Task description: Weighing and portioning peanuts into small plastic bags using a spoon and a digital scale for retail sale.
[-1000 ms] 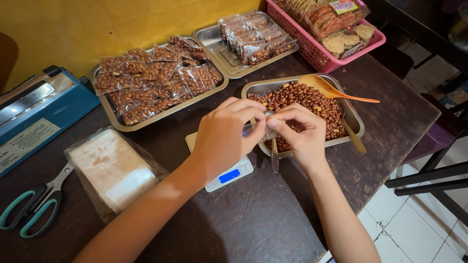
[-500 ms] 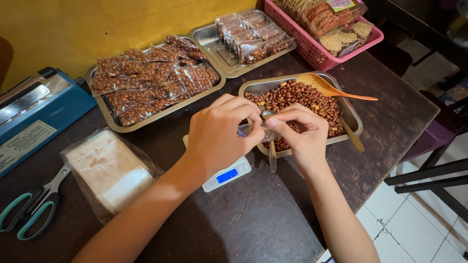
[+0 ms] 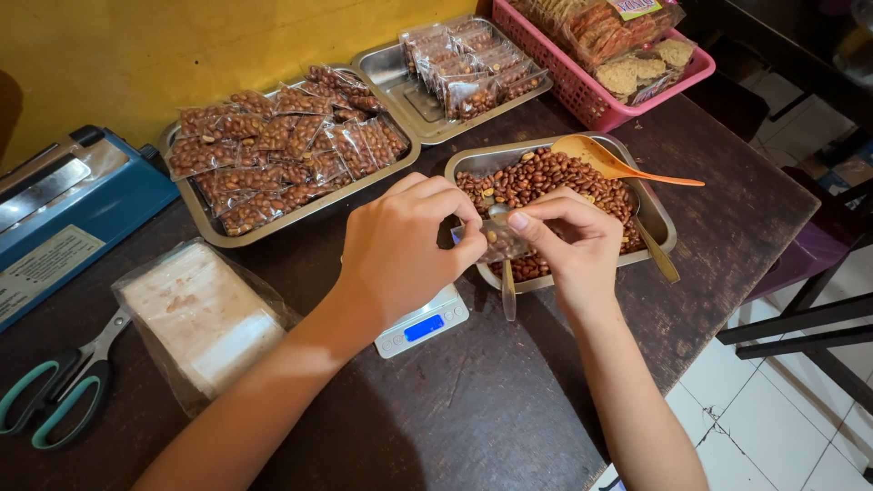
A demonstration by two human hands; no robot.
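My left hand [image 3: 405, 250] and my right hand [image 3: 568, 245] meet above a small digital scale [image 3: 425, 325] and pinch a small clear plastic bag [image 3: 498, 241] between their fingertips. A few peanuts show inside the bag. Just behind my hands a metal tray [image 3: 659, 214] holds loose roasted peanuts [image 3: 546, 177]. An orange plastic spoon [image 3: 618, 165] rests on the peanuts. A metal spoon handle [image 3: 508, 291] sticks out below the bag, toward the table's front.
Two metal trays hold filled peanut packets, one at the middle left [image 3: 273, 155], one at the back [image 3: 473, 68]. A pink basket [image 3: 591, 95] of snack packs stands back right. On the left are a blue heat sealer [image 3: 64, 218], a stack of empty bags [image 3: 200, 318] and scissors [image 3: 55, 391].
Both hands stayed together over the scale, with only small finger movements on the bag. Nothing else moved.
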